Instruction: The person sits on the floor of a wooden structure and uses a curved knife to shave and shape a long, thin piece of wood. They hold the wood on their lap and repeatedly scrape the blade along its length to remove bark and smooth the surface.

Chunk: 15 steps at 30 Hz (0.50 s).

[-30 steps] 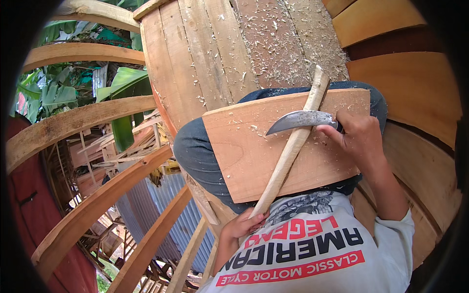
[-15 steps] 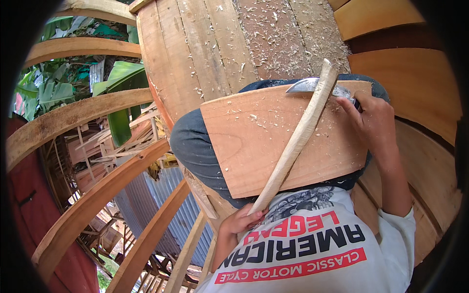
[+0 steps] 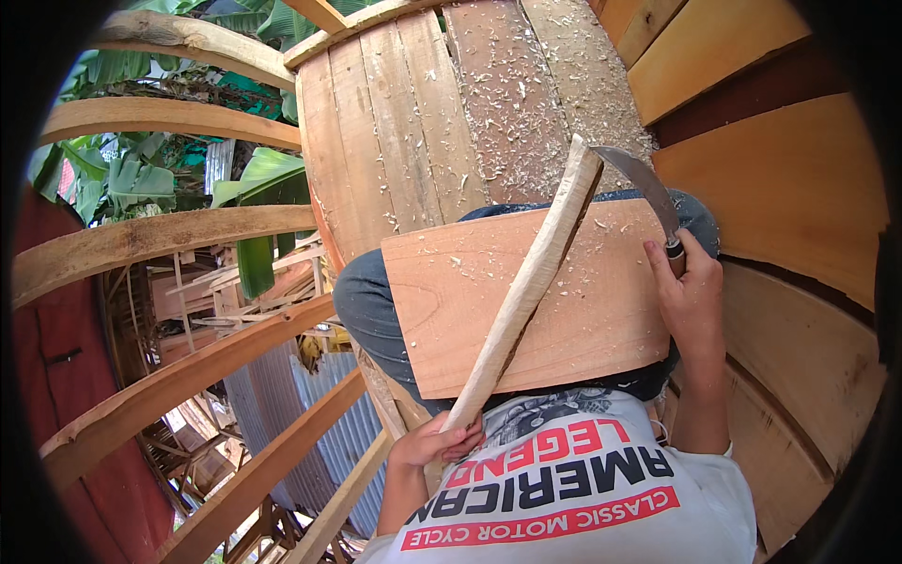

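My left hand (image 3: 439,440) is closed round the lower end of a long, pale, partly whittled wooden stick (image 3: 522,291). The stick slants up and to the right across a flat wooden board (image 3: 451,310) on my lap, with a dark strip along its right side. My right hand (image 3: 691,291) grips the dark handle of a curved knife (image 3: 648,179). Its blade arcs up and left, with the tip close to the stick's far end; whether they touch I cannot tell. A few shavings lie on the board.
Plank flooring (image 3: 413,113) ahead is strewn with wood shavings (image 3: 526,85). An overlapping plank wall (image 3: 752,179) rises close on my right. On the left are open wooden rails (image 3: 178,226), with banana leaves (image 3: 268,179) and corrugated metal sheets (image 3: 324,395) beyond them.
The knife has swung from lying across behind the stick to standing right of its far end. The stick's top has shifted left and turned, showing its dark side. My view has shifted slightly.
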Motion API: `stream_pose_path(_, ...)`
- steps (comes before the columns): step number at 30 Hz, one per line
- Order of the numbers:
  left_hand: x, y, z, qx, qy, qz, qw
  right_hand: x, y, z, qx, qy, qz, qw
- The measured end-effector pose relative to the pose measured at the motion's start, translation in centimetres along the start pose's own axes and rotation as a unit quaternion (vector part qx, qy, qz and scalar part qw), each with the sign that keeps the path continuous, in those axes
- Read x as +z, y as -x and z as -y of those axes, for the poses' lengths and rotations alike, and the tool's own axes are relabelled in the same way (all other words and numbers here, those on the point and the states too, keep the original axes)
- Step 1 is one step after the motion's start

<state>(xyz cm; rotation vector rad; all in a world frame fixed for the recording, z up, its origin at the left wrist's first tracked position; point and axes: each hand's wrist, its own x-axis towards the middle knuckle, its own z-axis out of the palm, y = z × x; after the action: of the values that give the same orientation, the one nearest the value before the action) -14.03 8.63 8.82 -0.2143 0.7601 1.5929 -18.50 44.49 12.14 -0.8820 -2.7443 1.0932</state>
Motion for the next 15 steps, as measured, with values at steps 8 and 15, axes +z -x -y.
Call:
stream_pose_path(8,5.9,-2.4,-4.9,0.078,-0.292,-0.174,0.937,2.1,2.1,0.2,-0.16,-0.112,0.09,0.976)
stream_pose_path(15,9.5,-5.7,-6.9,0.108,-0.533,-0.258,0.798,2.2,3.3,-0.7,-0.222,-0.124,0.083,0.964)
